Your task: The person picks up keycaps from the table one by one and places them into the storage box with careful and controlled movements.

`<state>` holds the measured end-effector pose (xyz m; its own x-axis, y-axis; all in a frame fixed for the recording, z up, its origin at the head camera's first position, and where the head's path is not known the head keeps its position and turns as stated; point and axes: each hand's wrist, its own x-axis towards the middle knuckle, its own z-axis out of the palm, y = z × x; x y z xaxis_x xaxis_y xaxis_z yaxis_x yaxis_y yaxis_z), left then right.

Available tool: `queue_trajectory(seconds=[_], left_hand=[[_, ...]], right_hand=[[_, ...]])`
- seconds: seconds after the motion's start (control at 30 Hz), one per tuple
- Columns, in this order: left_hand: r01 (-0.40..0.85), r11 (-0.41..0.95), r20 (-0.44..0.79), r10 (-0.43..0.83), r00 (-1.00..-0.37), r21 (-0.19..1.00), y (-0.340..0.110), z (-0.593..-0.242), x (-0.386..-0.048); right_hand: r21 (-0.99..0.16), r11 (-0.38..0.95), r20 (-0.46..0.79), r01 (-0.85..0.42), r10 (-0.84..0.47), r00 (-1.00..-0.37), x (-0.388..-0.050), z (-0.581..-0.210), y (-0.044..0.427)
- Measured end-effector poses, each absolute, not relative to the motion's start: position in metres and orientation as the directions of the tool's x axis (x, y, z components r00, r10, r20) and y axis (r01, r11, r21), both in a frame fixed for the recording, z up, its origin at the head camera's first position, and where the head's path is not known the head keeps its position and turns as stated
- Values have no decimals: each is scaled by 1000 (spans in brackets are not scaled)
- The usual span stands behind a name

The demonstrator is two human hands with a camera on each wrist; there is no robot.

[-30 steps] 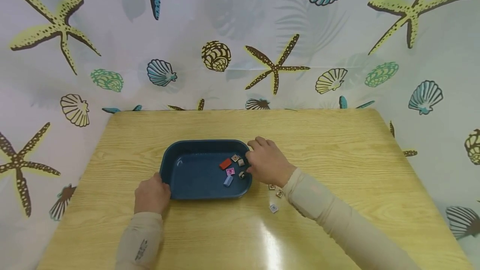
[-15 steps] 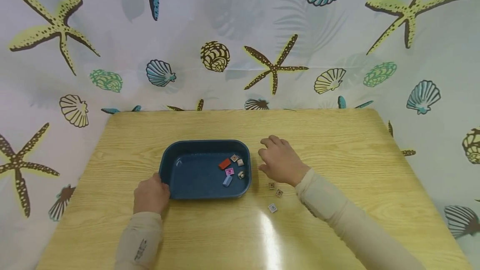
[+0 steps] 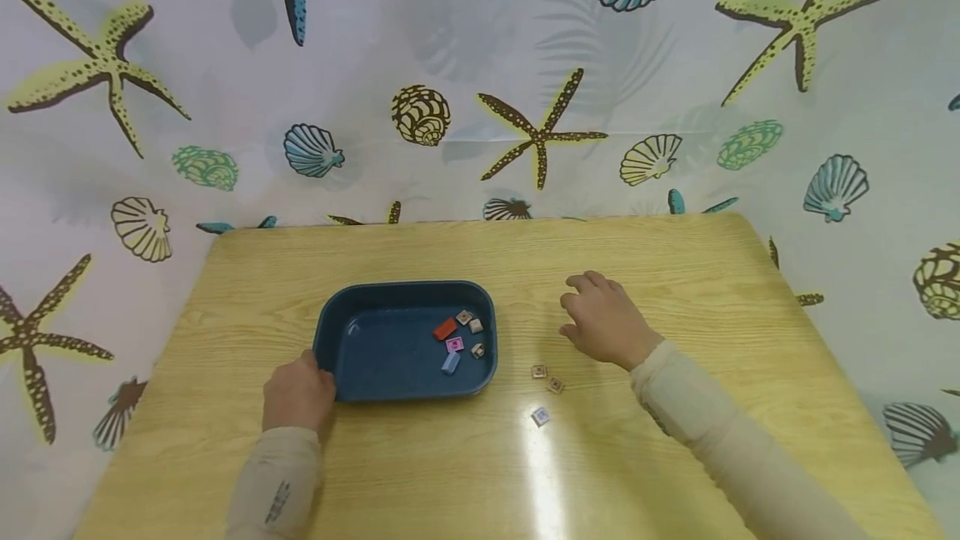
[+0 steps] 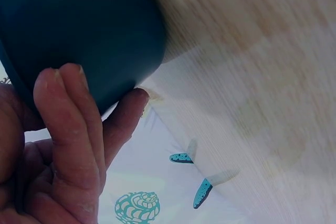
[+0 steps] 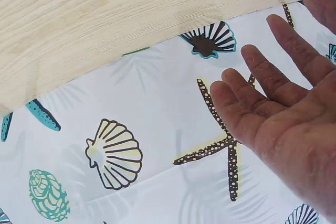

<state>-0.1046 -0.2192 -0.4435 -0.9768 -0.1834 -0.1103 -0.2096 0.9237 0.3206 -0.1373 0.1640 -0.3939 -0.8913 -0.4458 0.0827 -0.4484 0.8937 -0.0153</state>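
My left hand (image 3: 298,392) grips the left end of a dark blue plastic tray (image 3: 386,361). In the left wrist view its fingers (image 4: 71,124) lie against the outer wall of the tray (image 4: 100,35). Towards the right end, the tray holds a red block (image 3: 445,328), a pink square piece (image 3: 454,344), a light blue block (image 3: 451,362) and a few small beige pieces (image 3: 476,326). My right hand (image 3: 606,319) hovers to the right of the tray, fingers loosely spread. The right wrist view shows its palm (image 5: 304,135) with nothing in it.
Two small tan square pieces (image 3: 539,371) and a white square piece (image 3: 540,416) lie on the wooden table (image 3: 637,457), between the tray and the right arm. A cloth (image 3: 360,48) printed with shells and starfish hangs behind and at both sides.
My right hand has moved away from the tray's right end, out over the table to the right. The left hand stays at the tray. The view has shifted slightly.
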Motion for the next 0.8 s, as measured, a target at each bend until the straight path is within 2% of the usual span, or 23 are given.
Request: queue_trajectory(seconds=[0.23, 0.6, 0.8], left_hand=[[-196, 931, -101, -173, -980, 309, -219, -443, -104], [-197, 936, -125, -167, -978, 292, -220, -442, -106], [-182, 939, -115, -154, -981, 293, -221, -442, -106]], right_hand=[[-56, 912, 51, -407, -404, -913, -133, -404, 183], [-50, 929, -15, -365, -367, -930, -129, -440, 196], [-110, 925, -35, -363, -368, -929, -130, -451, 192]])
